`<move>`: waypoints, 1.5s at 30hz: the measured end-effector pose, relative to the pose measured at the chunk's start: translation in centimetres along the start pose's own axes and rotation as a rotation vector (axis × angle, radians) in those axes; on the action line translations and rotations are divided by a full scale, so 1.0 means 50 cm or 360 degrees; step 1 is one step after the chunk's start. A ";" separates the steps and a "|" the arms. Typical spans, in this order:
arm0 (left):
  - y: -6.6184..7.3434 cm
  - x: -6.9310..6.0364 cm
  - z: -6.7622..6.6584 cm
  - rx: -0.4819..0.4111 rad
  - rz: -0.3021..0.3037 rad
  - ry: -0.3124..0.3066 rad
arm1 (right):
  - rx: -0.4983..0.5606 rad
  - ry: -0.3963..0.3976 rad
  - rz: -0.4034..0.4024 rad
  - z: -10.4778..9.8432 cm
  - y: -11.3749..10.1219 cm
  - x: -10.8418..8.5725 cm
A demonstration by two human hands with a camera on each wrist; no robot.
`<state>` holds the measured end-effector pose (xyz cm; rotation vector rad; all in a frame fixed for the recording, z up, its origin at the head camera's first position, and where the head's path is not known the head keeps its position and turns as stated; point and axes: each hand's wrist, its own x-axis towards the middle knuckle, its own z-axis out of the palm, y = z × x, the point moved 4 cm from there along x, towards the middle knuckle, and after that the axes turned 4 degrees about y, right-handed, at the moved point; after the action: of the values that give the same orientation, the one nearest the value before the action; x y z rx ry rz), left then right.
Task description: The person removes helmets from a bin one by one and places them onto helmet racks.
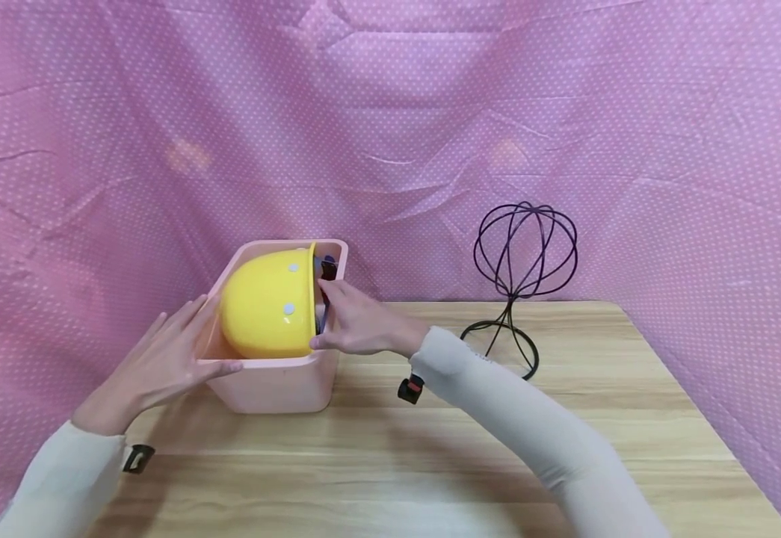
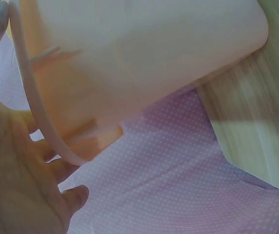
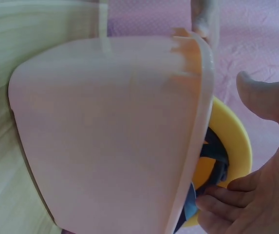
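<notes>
A yellow hard hat (image 1: 262,306) lies on its side in a pale pink bin (image 1: 276,388), its open side facing right. Dark straps (image 3: 214,152) inside the hat show in the right wrist view. My left hand (image 1: 164,359) is spread at the bin's left front corner, its thumb over the front rim and its fingers along the left side. At the hat's open side, my right hand (image 1: 370,321) reaches with its fingers by the inner straps. In the right wrist view its thumb stands apart from the hat. The bin's lower inside is hidden.
A black wire stand (image 1: 511,296) with a round cage top stands at the back right of the wooden table (image 1: 390,478). Pink dotted cloth (image 1: 417,134) hangs behind and at both sides. Each wrist carries a small black device.
</notes>
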<state>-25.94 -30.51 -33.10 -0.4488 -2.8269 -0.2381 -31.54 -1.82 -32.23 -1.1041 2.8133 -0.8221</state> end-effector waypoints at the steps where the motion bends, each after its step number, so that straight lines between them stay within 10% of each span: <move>1: -0.002 -0.002 0.001 -0.0005 -0.0006 0.0001 | -0.0020 -0.0001 0.0001 0.002 0.000 0.001; 15: -0.022 -0.022 0.010 -0.0060 -0.0151 -0.0085 | -0.0066 0.0023 -0.0084 0.021 -0.006 0.019; 30: -0.042 -0.032 0.025 -0.0339 -0.0240 0.0157 | -0.0012 0.0037 -0.0147 0.043 -0.021 0.038; 45: -0.042 -0.026 0.021 -0.0302 -0.0265 0.0128 | 0.0088 -0.0066 -0.0048 0.056 -0.056 0.056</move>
<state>-25.66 -32.63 -34.70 -0.2355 -2.7754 -0.5487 -31.35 -6.64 -32.80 -1.1449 2.7297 -0.8635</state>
